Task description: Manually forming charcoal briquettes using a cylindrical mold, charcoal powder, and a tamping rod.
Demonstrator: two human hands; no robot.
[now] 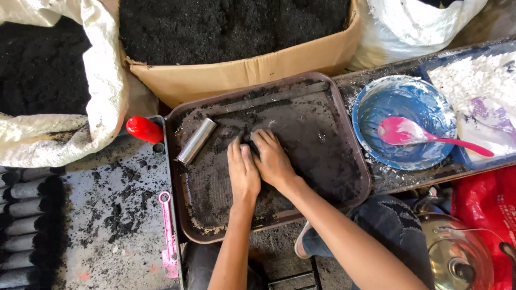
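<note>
A brown tray (352, 156) dusted with black powder lies in front of me. My left hand (243, 171) and my right hand (273, 158) press side by side, palms down, on a small dark lump (249, 138) near the tray's middle. The lump is mostly hidden under my fingertips. A short shiny metal tube (196, 140) lies slanted on the tray, just left of my left hand, touching neither hand.
A cardboard box (242, 72) and a white sack (105, 80), both full of black powder, stand beyond the tray. A blue bowl (403, 104) with a pink spoon (414, 134) sits right. A red object (144, 129), a pink tool (167, 233) and dark rolled sticks (24, 225) lie left.
</note>
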